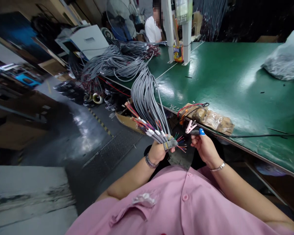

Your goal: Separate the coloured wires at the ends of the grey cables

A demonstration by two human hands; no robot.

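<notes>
- Cable bundle [147, 98]: my left hand [158, 151] was clamped around its grey sheathed ends, just off the table [235, 85] edge, with the rest trailing up and away across the table corner.
- Wire ends [180, 143]: thin coloured cores fanned out from the held ends towards my right hand [205, 147].
- Right hand: its fingers were closed on a small dark tool with a blue tip [201, 132]; a pink clip [190, 126] sat just beside it.
- Risk, as I judged it: a loose grip on the bundle could let single cables slide out, since their weight hung from the table edge.
- Risk: the fine cores lay close together, so the tool could catch a wrong core or bend one.
- Risk: the black lead [259, 135] running along the table edge could snag my right wrist.
- Writing: the small yellow packet [178, 53] by the white post [187, 32] bore print too blurred to read; no other label was legible.
</notes>
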